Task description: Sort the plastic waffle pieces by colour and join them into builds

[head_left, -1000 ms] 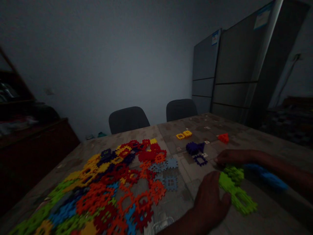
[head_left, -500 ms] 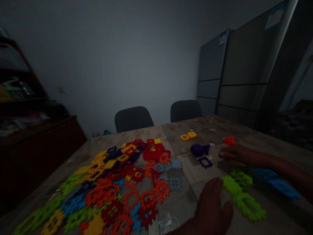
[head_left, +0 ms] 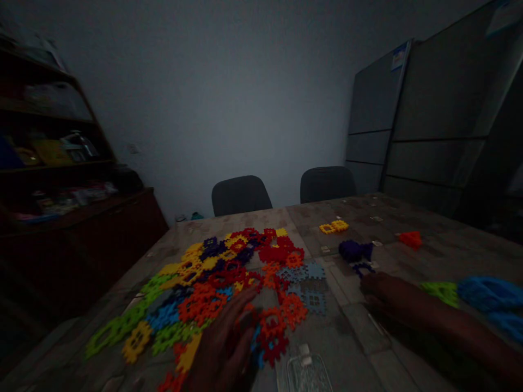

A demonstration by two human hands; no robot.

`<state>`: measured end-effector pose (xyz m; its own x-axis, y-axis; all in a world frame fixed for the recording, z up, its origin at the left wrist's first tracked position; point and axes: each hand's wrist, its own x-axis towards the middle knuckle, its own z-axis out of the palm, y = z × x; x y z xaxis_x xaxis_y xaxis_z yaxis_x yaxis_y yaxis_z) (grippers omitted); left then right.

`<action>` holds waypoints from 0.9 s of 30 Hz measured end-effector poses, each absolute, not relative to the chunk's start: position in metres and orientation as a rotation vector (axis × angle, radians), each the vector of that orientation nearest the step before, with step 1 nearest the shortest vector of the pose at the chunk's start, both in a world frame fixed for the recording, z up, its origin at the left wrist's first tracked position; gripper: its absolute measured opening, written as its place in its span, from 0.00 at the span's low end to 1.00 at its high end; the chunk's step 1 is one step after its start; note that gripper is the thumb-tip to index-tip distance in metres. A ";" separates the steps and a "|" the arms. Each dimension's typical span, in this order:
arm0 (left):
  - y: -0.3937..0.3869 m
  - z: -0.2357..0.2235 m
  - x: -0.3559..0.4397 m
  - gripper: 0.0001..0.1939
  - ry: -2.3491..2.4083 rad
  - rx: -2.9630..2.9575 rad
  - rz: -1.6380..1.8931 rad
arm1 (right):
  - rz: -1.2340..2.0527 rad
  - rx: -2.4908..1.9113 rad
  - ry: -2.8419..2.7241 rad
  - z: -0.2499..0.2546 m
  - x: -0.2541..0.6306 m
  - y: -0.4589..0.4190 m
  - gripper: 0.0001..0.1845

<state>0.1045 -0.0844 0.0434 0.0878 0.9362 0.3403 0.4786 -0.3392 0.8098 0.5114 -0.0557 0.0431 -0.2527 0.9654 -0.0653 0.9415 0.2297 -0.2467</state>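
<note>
My left hand (head_left: 224, 343) is over the near part of a spread of interlocking plastic building pieces (head_left: 204, 299), in red, orange, yellow, green, blue and dark purple. Its fingers and thumb are apart, and I see nothing held. My right hand (head_left: 382, 294) is at the near edge of a dark purple square frame piece (head_left: 363, 269), covering part of it. The fingertips are dark and blurred, so a grip on it cannot be made out. Just behind lies a bunch of joined purple pieces (head_left: 354, 250). Green pieces (head_left: 443, 292) are partly hidden behind my right forearm.
Blue joined pieces (head_left: 490, 294) lie at the right, an orange piece (head_left: 411, 239) farther back. Yellow pieces (head_left: 334, 226) sit toward the far edge. Grey-blue pieces (head_left: 314, 300) border the spread. A clear plastic item (head_left: 308, 373) is near me. Two chairs (head_left: 241, 196) stand behind the table.
My left hand has moved left from beside the green pieces to over the spread. My right hand has come nearer, to the purple frame piece. The view has turned slightly left.
</note>
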 end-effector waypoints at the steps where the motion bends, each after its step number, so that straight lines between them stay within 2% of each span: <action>1: -0.083 0.047 0.088 0.23 1.444 1.777 1.225 | 0.367 -1.864 -2.380 0.043 0.511 -0.054 0.14; 8: -0.069 0.054 0.010 0.23 1.734 1.763 1.242 | 0.332 -1.953 -2.314 0.038 0.490 -0.041 0.14; 14: -0.074 0.053 0.018 0.21 1.588 2.143 1.077 | 0.536 -1.506 -2.474 0.029 0.391 -0.089 0.20; 18: -0.080 0.049 0.028 0.18 1.436 2.395 0.937 | 0.420 -1.215 -2.559 0.001 0.345 -0.106 0.43; 21: -0.075 0.046 0.020 0.18 1.388 2.538 0.890 | 0.261 -1.117 -2.576 -0.017 0.336 -0.101 0.53; 23: -0.068 0.045 0.008 0.19 1.403 2.586 0.903 | 0.125 -1.075 -2.579 -0.019 0.337 -0.099 0.49; 27: -0.060 0.041 -0.004 0.18 1.399 2.611 0.828 | -0.067 -1.042 -2.496 -0.009 0.342 -0.101 0.25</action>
<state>-0.0043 -0.0599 0.0409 0.4419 0.7891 0.4267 0.7535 -0.5846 0.3007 0.3416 -0.1013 -0.0089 -0.6237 0.6671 0.4074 0.6880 0.7159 -0.1188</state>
